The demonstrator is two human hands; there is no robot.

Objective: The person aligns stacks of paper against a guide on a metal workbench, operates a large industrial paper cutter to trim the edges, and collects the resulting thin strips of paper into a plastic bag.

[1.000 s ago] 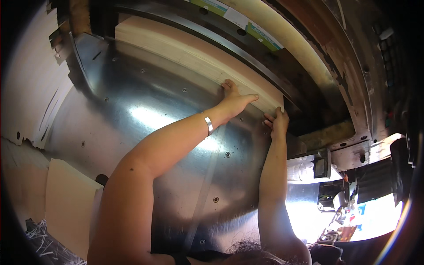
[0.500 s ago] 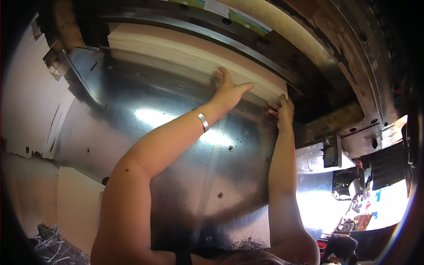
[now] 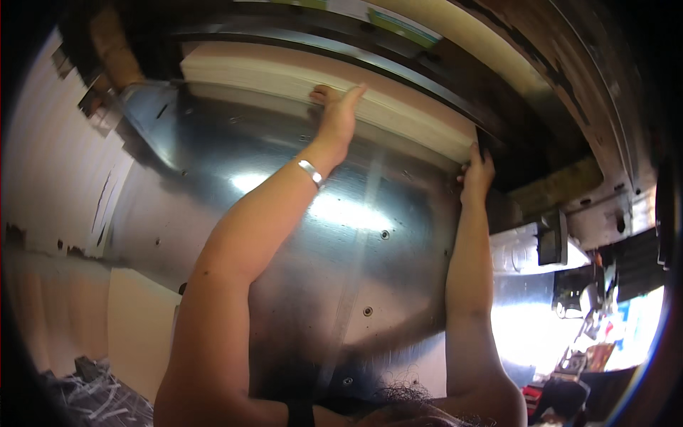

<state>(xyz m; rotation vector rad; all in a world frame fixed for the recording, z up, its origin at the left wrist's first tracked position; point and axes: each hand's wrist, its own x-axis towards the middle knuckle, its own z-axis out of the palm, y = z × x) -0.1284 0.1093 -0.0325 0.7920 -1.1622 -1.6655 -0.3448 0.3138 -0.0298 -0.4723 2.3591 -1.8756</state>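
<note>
A long, thick stack of pale cream paper (image 3: pixel 256 75) lies beneath the dark metal beam at the far side of a shiny metal table (image 3: pixel 320 263). My left hand (image 3: pixel 333 121), with a silver bracelet (image 3: pixel 311 173) at the wrist, rests against the stack's near edge, left of its middle. Its thumb and fingers are apart. At the stack's right end, my right hand (image 3: pixel 479 176) touches the near corner with fingers extended, and part of them is hidden behind the hand. Neither hand grasps anything.
A dark metal beam (image 3: pixel 313 46) spans the far side above the stack. A metal side guide (image 3: pixel 146 117) stands at the left. Pale board (image 3: pixel 64 164) lies further left, with paper shreds (image 3: pixel 107 398) lower down. A metal block (image 3: pixel 551 242) sits at the right.
My left hand has slid leftward along the stack's near edge. My right hand stays at the stack's right end, and the whole view has shifted slightly.
</note>
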